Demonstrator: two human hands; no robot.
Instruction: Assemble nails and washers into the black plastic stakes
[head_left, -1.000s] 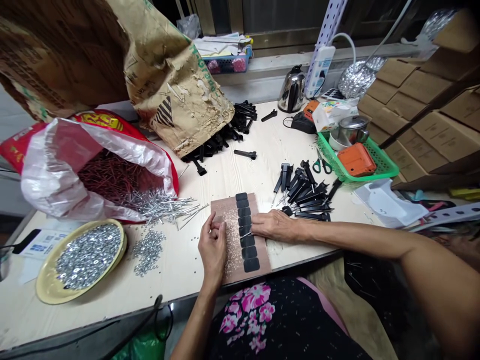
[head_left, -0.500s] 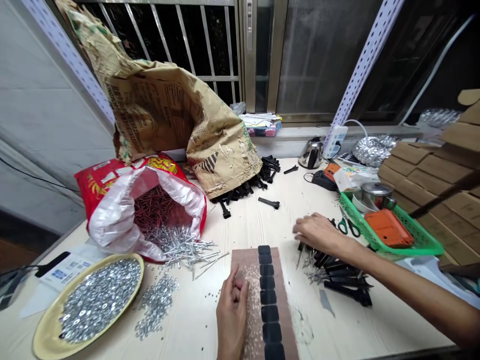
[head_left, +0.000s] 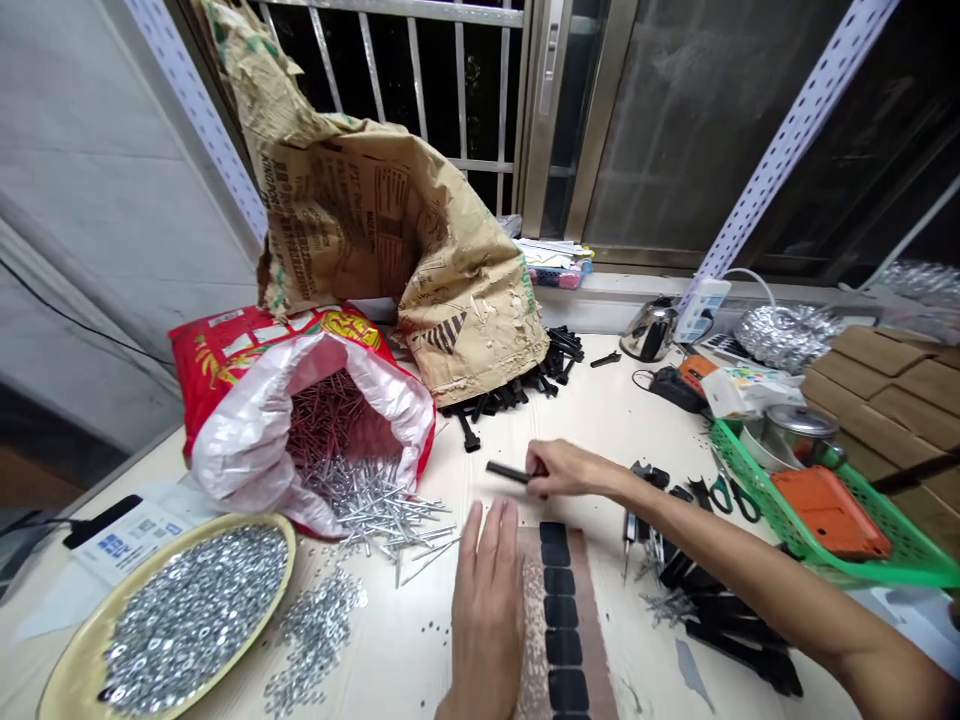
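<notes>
My left hand [head_left: 489,600] lies flat, fingers stretched forward, over the left side of a brown strip board [head_left: 592,610]. Down the board runs a row of black rounded squares [head_left: 562,612]. Beyond the board, my right hand [head_left: 562,468] is closed around one end of a black plastic piece [head_left: 507,471], whose other end points left. Below my right forearm lies a heap of similar black pieces [head_left: 739,630], with thin metal nails [head_left: 667,605] among them.
A red and white sack [head_left: 225,450] spills long nails [head_left: 375,500]. A yellow dish [head_left: 281,590] holds metal washers, with more washers [head_left: 322,630] beside it. Behind stands a torn paper sack [head_left: 465,330]. Scissors [head_left: 731,490] and a green basket [head_left: 757,520] are at right.
My right hand has moved left from the heap and taken hold of the black piece that lay loose behind the board. My left hand's curled fingers have straightened. The view has shifted.
</notes>
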